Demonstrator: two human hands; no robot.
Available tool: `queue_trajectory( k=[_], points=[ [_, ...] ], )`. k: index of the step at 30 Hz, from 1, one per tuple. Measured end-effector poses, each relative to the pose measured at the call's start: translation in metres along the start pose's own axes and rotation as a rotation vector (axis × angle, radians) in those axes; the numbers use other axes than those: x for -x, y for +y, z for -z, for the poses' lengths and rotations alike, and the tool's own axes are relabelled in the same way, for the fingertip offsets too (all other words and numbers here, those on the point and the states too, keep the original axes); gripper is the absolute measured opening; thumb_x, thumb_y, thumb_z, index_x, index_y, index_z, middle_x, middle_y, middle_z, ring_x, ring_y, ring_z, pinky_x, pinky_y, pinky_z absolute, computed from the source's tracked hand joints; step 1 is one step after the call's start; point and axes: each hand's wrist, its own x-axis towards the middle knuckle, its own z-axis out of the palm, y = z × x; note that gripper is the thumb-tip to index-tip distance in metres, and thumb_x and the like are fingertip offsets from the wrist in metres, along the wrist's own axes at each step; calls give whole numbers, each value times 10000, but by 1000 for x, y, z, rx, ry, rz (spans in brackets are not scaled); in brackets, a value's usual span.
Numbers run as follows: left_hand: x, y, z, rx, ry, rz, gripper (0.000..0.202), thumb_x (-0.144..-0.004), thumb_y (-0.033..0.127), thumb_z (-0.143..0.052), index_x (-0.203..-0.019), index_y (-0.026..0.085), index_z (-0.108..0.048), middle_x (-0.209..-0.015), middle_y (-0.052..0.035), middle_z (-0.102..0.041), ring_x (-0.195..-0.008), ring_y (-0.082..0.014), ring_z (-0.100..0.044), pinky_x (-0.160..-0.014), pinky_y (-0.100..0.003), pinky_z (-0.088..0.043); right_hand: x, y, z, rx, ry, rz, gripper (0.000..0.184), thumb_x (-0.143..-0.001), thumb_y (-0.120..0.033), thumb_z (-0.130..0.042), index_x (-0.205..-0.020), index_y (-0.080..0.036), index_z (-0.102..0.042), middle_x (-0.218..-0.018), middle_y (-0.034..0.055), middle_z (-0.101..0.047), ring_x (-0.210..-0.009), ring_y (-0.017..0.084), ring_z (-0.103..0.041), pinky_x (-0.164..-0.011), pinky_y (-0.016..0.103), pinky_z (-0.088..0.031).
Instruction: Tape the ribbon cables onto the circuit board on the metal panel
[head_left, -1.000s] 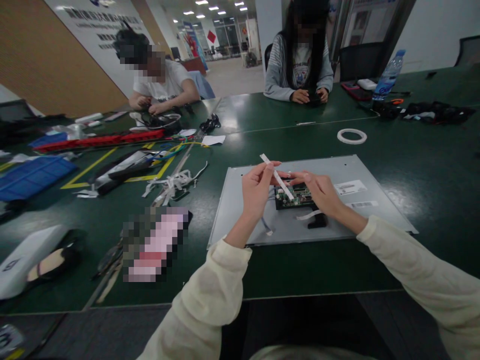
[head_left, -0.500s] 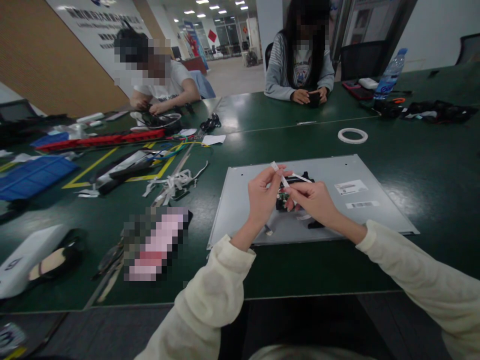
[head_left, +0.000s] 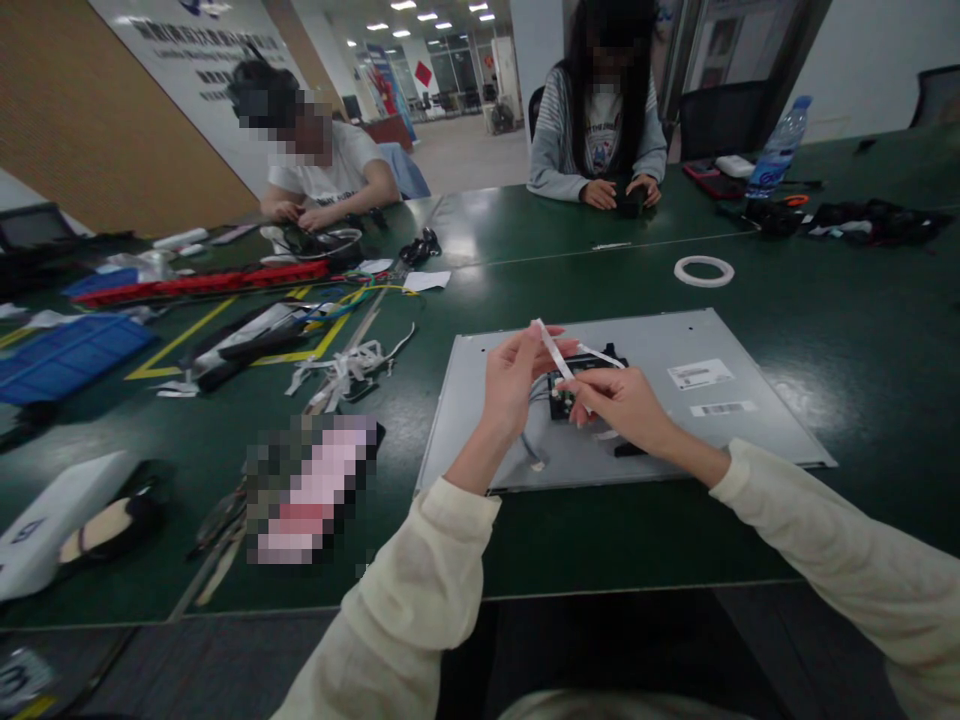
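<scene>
A narrow white strip (head_left: 555, 352), which looks like tape, runs between my two hands. My left hand (head_left: 512, 378) pinches its upper end, and my right hand (head_left: 619, 400) pinches the lower end. Both hands are above a flat grey panel (head_left: 480, 440) with two white labels. Beneath my fingers lies a black part with a circuit board (head_left: 559, 402), partly hidden by the hands. A grey cable (head_left: 531, 452) comes from it on the left. A second thin white strip (head_left: 602, 356) passes behind my right hand.
A white tape roll (head_left: 703, 271) lies beyond the panel. Left of the panel are crumpled white strips (head_left: 352, 368) and a phone (head_left: 322, 490). Farther left stands a blue bin (head_left: 75, 355). Two people sit across the green table (head_left: 510, 260), near a water bottle (head_left: 780, 150) at right.
My left hand has moved slightly left, away from my right hand, and a longer stretch of the white strip shows between them. The grey cable is more visible.
</scene>
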Motion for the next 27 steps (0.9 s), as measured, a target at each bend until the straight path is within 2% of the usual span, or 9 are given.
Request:
queue_trajectory(
  k=[2, 5, 8, 12, 15, 19, 23, 25, 27],
  points=[
    [2, 0, -3, -46, 23, -58, 354, -760, 494, -658, -813, 145, -681, -765, -73, -729, -761, -195, -702, -693, -282, -539, -2, 1, 0, 6, 8, -31, 298, -845, -399, -552, -874, -149, -711, -556, -2, -633, -466, 83, -547, -478, 190, -453],
    [3, -1, -5, -86, 67, -108, 309, -762, 457, -668, -799, 151, -687, -758, -64, -730, -734, -177, -699, -656, -263, -540, -4, 1, 1, 7, 25, -53, 348, -856, -431, -527, -920, -142, -709, -535, -6, -616, -448, 76, -529, -450, 177, -431],
    [3, 0, -5, -96, 83, -102, 315, -774, 465, -651, -820, 155, -688, -788, -67, -734, -702, -167, -696, -632, -261, -546, -5, 2, 1, 15, 22, -61, 367, -853, -449, -533, -955, -138, -699, -525, -14, -601, -440, 75, -526, -456, 181, -437],
    [3, 3, -4, -103, 101, -85, 339, -774, 482, -645, -859, 157, -689, -796, -66, -734, -650, -153, -688, -611, -256, -550, -4, 4, 0, -136, -3, -71, 455, -873, -505, -482, -1108, -144, -630, -590, -12, -619, -499, 94, -586, -520, 206, -494],
    [3, 4, -3, -75, 52, -62, 322, -766, 468, -660, -848, 159, -691, -777, -57, -730, -654, -150, -687, -614, -250, -549, -3, 5, -1, -211, 21, -83, 505, -884, -553, -433, -1154, -155, -588, -680, 15, -653, -540, 105, -623, -518, 206, -501],
    [3, 3, -3, -11, -23, 5, 306, -763, 460, -666, -846, 166, -694, -748, -44, -723, -603, -133, -670, -551, -228, -529, -1, 6, -2, -296, 55, -94, 543, -879, -603, -398, -1139, -167, -588, -808, 59, -685, -610, 141, -661, -547, 242, -525],
    [3, 2, -2, -57, -16, -7, 324, -755, 468, -670, -837, 155, -694, -747, -54, -726, -562, -129, -658, -526, -227, -520, -2, 5, -3, -381, 23, -106, 608, -858, -664, -359, -1081, -166, -627, -958, 93, -695, -750, 186, -686, -670, 307, -559],
    [2, 1, -1, -129, 22, -52, 337, -762, 475, -660, -838, 149, -697, -763, -66, -730, -618, -148, -677, -557, -236, -528, -3, 4, -3, -415, -1, -135, 617, -842, -676, -379, -1049, -158, -644, -930, 93, -703, -763, 193, -690, -693, 320, -563],
    [1, 1, 0, -208, 65, -102, 337, -778, 475, -641, -849, 152, -701, -784, -71, -735, -673, -160, -687, -597, -246, -534, -4, 2, -4, -437, -11, -166, 549, -817, -635, -486, -1024, -156, -656, -862, 78, -710, -749, 187, -693, -693, 313, -567]
  ],
)
